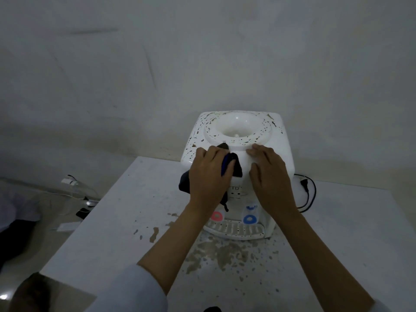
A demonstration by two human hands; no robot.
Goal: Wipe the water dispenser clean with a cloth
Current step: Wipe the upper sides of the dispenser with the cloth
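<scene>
Water dispenser: stands tall on the desk, taps facing you.
Cloth: dark, on its top front edge.
Your left hand: presses the cloth, fingers curled on it.
Your right hand: flat and loose on the dispenser.

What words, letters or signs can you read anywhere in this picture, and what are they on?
"TD": on the front panel of the water dispenser, between the left hand and the right hand; any letters before it are hidden by the left hand and the cloth.
Small marks beneath it: too blurred to read.
No other text is visible.
</scene>
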